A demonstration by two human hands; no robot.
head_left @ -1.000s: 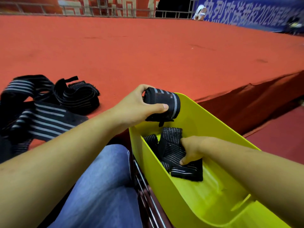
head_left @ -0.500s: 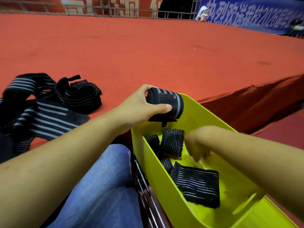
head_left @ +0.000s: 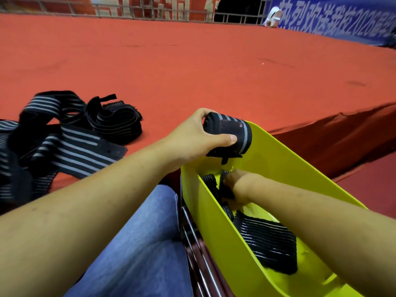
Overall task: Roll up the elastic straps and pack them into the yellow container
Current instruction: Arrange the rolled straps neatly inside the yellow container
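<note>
Fingers (head_left: 200,114) and thumb of the left hand (head_left: 190,140) are wrapping tightly around a rolled strap (head_left: 234,130), black with grey stripes. The hand is holding it just above the far rim of the yellow container (head_left: 289,168), near the centre of the view. A short loose tail is hanging from the underside of the roll.

The container is filling the 4 to 5 o'clock area, beside the person's leg in blue jeans (head_left: 139,243). The right hand (head_left: 239,185) is reaching down inside it at its far end and touching a dark packed strap (head_left: 225,190). Its fingers are mostly hidden, so it is not possible to tell whether they are gripping or only pressing. Another packed strap (head_left: 267,243) is lying flat on the container floor at 5 o'clock, near the right forearm.

At 9 o'clock, a tangled pile of unrolled straps (head_left: 75,142) is lying on the red carpet (head_left: 192,61). A blue banner (head_left: 332,20) with white characters is hanging at 1 o'clock.
</note>
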